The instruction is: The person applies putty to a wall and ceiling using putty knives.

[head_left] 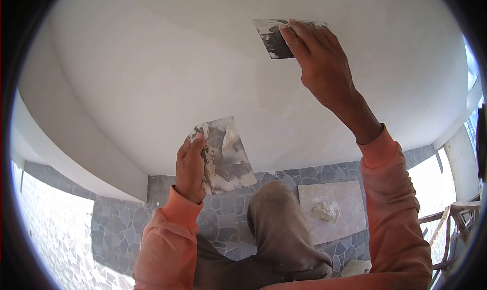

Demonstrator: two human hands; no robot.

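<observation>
My right hand [319, 57], reaching up and forward, presses a flat putty blade [276, 42] against the pale wall [203, 72]. Its fingers lie along the blade's back, which is smeared with white. Lower and to the left, my left hand [191, 163] grips one edge of a second, wider metal plate [227, 150] with the thumb on top. White and grey filler coats that plate's face. The fingers under the plate are hidden.
On the stone-patterned floor [223, 219] a square board [337, 193] carries a lump of white filler [326, 212], right of my bent knee [276, 204]. A curved wall ledge [91, 143] runs along the left. A wooden frame [449, 224] stands at the right.
</observation>
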